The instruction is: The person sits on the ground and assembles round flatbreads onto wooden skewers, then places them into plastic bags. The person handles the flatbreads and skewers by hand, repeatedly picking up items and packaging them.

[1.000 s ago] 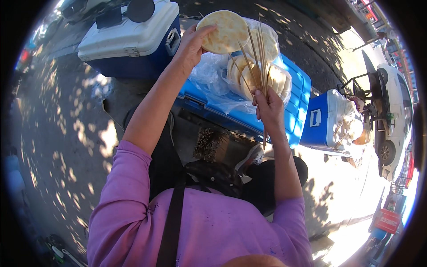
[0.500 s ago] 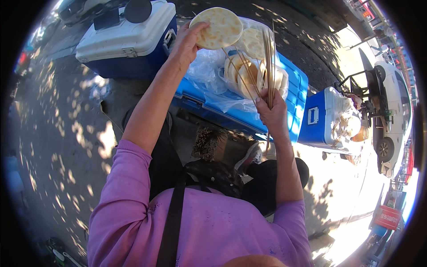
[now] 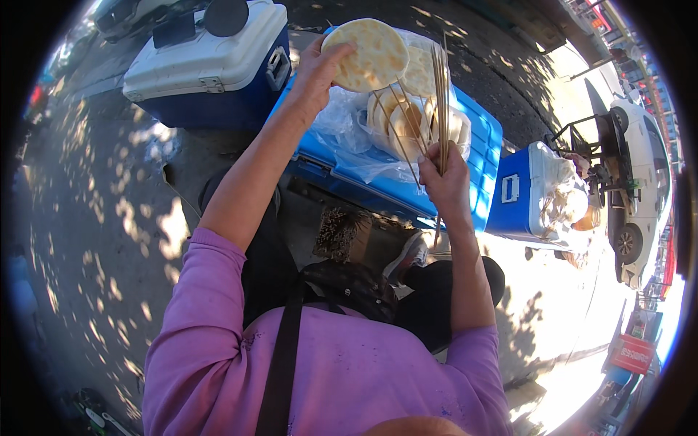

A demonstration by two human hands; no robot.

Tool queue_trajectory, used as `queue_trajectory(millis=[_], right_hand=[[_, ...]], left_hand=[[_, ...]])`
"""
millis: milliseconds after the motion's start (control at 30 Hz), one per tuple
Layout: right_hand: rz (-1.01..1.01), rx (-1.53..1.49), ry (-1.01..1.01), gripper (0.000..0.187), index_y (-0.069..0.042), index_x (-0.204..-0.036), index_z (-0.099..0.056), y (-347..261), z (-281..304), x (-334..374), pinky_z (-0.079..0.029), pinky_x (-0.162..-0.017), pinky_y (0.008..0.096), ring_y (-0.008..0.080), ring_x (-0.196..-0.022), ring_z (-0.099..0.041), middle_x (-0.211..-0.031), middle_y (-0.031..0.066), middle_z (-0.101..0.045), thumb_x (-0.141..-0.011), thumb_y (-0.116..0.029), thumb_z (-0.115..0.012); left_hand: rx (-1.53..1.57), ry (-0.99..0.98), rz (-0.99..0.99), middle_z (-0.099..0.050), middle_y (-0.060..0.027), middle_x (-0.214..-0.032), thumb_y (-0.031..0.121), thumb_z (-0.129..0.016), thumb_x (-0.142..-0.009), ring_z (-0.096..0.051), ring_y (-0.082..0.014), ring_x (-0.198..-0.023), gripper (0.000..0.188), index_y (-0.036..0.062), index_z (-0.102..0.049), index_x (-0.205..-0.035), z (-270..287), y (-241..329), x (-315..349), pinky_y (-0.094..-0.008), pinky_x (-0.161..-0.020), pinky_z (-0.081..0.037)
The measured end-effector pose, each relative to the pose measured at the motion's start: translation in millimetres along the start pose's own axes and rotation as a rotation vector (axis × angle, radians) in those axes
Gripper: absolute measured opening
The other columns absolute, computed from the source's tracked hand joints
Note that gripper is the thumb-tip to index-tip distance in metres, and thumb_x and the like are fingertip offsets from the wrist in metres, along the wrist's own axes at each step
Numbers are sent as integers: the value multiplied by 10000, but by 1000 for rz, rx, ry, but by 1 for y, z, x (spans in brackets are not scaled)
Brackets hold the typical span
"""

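Observation:
Gripped at its left edge, a round flatbread (image 3: 367, 57) is held up by my left hand (image 3: 320, 69) above the blue cooler box (image 3: 476, 138). My right hand (image 3: 446, 178) is closed round a bundle of thin wooden skewers (image 3: 440, 102). A few of these skewers splay out to the left, reaching toward the lower edge of the bread. I cannot tell whether any tip touches it. Behind the skewers, a clear plastic bag (image 3: 338, 116) on the cooler holds several more flatbreads (image 3: 407, 120). Another flat bread (image 3: 418, 73) lies on top at the back.
A white-lidded dark blue cooler (image 3: 207, 69) stands to the left. At right is a smaller blue cooler (image 3: 518, 190) with bagged items (image 3: 563, 192) on it. A box of upright skewers (image 3: 342, 234) sits between my feet. A white vehicle (image 3: 647, 167) is parked farther right.
My left hand has brought the flatbread slightly right and down, closer to the skewers. My right hand has barely moved and still grips the skewer bundle.

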State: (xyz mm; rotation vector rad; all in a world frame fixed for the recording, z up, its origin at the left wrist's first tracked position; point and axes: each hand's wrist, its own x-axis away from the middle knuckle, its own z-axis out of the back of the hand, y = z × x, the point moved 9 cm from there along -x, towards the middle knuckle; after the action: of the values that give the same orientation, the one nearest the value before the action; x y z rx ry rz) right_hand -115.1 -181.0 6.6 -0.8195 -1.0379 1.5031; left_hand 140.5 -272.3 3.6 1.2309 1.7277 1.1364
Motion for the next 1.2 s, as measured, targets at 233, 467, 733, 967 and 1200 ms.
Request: queue_trajectory(millis=[233, 467, 733, 967, 1200], right_hand=[[106, -53, 26, 123, 4, -968, -533, -6, -8, -7, -435, -554, 269, 103, -585, -531, -615, 44, -535, -880, -79, -553], [117, -78, 54, 169, 11, -1014, -554, -7, -16, -13, -422, -537, 278, 110, -572, -531, -614, 47, -541, -909, -116, -518], [51, -143, 18, 177, 14, -982, -535, -15, -23, -19, -397, -473, 250, 98, -496, -496, -620, 57, -581, -937, -153, -494], [42, -122, 18, 205, 28, -1004, -533, -5, -21, -16, -373, -425, 242, 87, -453, -473, -618, 65, -585, -946, -162, -486], [44, -162, -21, 192, 8, -991, -544, -9, -24, -19, -385, -442, 246, 92, -460, -485, -606, 66, -581, -949, -168, -479]], left_hand=[[49, -68, 40, -644, -83, -995, 181, -692, -778, -652, -172, -877, 421, 30, -562, -1148, -23, -11, 15, -319, -700, -552], [87, -154, 93, -617, -86, -1070, 156, -671, -800, -624, -169, -939, 475, 1, -508, -1219, -44, -15, 33, -296, -820, -501], [82, -169, 45, -627, -81, -1048, 157, -679, -804, -618, -155, -935, 463, 2, -520, -1210, -48, -22, 39, -296, -821, -497], [97, -154, 48, -626, -78, -1050, 152, -684, -803, -616, -155, -939, 471, 5, -517, -1218, -45, -19, 37, -298, -815, -497], [33, -188, 68, -620, -94, -1063, 160, -685, -802, -612, -162, -952, 500, 3, -500, -1239, -52, -22, 41, -305, -821, -496]])
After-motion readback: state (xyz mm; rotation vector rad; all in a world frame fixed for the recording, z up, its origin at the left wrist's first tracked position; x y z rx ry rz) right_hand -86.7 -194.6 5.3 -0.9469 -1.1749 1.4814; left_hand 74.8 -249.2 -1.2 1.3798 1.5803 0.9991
